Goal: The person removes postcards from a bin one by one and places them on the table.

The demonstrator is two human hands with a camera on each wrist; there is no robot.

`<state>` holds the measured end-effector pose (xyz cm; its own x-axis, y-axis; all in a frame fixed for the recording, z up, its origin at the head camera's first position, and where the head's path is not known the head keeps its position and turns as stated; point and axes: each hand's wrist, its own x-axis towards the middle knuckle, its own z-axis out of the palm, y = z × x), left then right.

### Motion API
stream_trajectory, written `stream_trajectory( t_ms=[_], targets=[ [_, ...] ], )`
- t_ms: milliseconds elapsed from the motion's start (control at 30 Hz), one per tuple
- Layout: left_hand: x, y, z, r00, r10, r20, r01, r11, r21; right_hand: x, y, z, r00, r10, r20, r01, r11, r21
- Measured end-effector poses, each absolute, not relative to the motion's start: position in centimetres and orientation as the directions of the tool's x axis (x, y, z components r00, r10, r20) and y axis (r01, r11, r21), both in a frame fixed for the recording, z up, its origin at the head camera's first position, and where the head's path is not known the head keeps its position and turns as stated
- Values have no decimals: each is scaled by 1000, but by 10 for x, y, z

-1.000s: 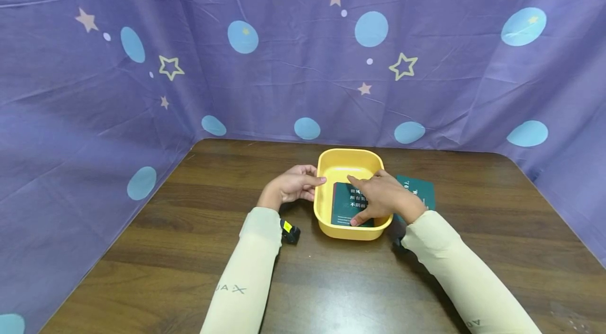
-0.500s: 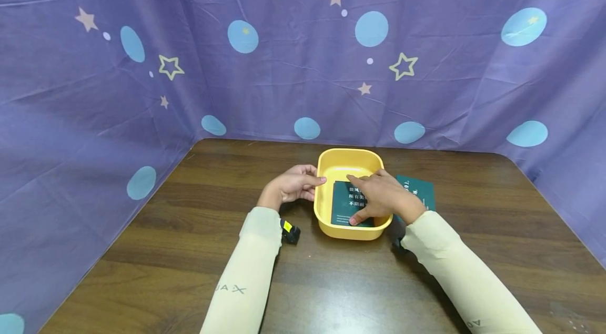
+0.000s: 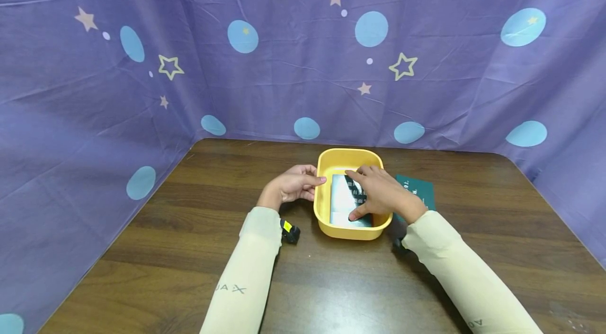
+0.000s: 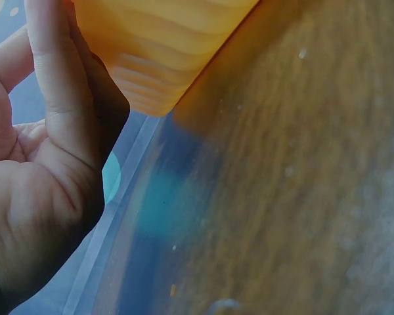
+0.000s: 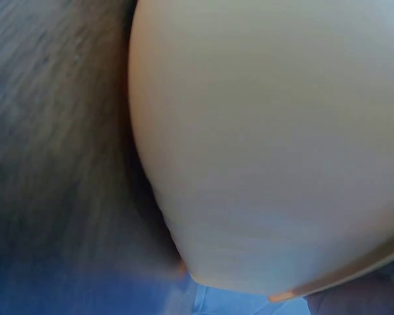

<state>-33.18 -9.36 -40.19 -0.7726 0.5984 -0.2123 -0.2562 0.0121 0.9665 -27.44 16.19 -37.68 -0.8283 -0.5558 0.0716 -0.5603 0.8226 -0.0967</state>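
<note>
A yellow plastic box (image 3: 352,234) with rounded corners stands on the table. My left hand (image 3: 297,183) holds its left side, thumb over the rim and fingers outside the wall. The left wrist view shows the hand (image 4: 62,125) beside the ribbed box wall (image 4: 164,56). Inside the box is a dark green booklet (image 3: 342,202) with white print, glare across its cover. My right hand (image 3: 381,192) reaches over the right rim and holds the booklet, thumb on the cover; its other fingertips are partly hidden. The pale box wall (image 5: 262,144) fills most of the right wrist view.
A second green booklet (image 3: 421,190) lies on the table right of the box, partly behind the right hand and wrist. Black wrist cameras (image 3: 291,232) sit at the wrists. A purple patterned curtain (image 3: 293,60) hangs behind the brown wooden table (image 3: 227,192).
The booklet in the box has shifted slightly toward the far side and changed its tilt, so its cover now catches the light. My right hand moved slightly with it; the left hand stayed still.
</note>
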Motion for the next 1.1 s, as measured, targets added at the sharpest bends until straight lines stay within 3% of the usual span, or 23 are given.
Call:
stream_trajectory(
  t_ms=[333,767,1100],
  targets=[
    [-333,-94,-402,-769,603,-212,-259,9,966,-278,162,-377,-849,-515,120,-528,818,-229],
    [-332,-94,-401,-765,604,-222,-264,20,964,-276,159,-367,-751,-544,375,-660,645,-387],
    [-332,-94,-402,-765,605,-221,-264,19,964,-269,159,-352,-805,-473,358,-593,633,-498]
  ],
)
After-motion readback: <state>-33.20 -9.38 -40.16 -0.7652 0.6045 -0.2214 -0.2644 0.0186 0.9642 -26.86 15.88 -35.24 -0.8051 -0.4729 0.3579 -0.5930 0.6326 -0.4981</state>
